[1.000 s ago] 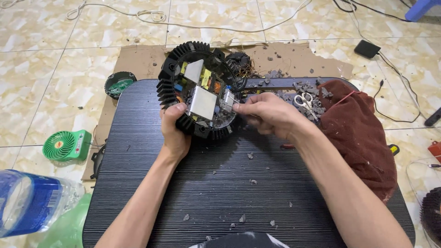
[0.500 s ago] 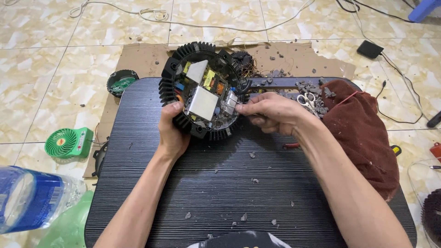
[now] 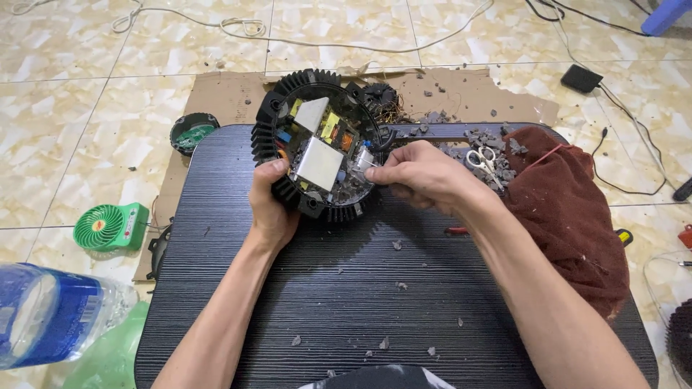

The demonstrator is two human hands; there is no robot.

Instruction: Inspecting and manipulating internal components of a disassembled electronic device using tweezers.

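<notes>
A round black finned housing (image 3: pixel 268 137) lies tilted on a black ribbed board (image 3: pixel 346 288). Inside it sits a circuit board (image 3: pixel 321 140) with white blocks and yellow and blue parts. My left hand (image 3: pixel 270 202) grips the housing's near left rim, thumb on the edge. My right hand (image 3: pixel 422 176) reaches in from the right and pinches a small pale part (image 3: pixel 364 162) at the circuit board's right side.
Scissors (image 3: pixel 484 162) lie on grey debris beside a dark red cloth (image 3: pixel 569 209). A small green fan (image 3: pixel 108 227) and a blue-capped plastic bottle (image 3: pixel 50 313) are on the floor at left. Brown cardboard (image 3: pixel 223 94) lies under the board. Cables cross the tiles behind.
Both hands stay on the housing; the right hand's fingers have shifted slightly at the circuit board's right edge. The view has moved a little.
</notes>
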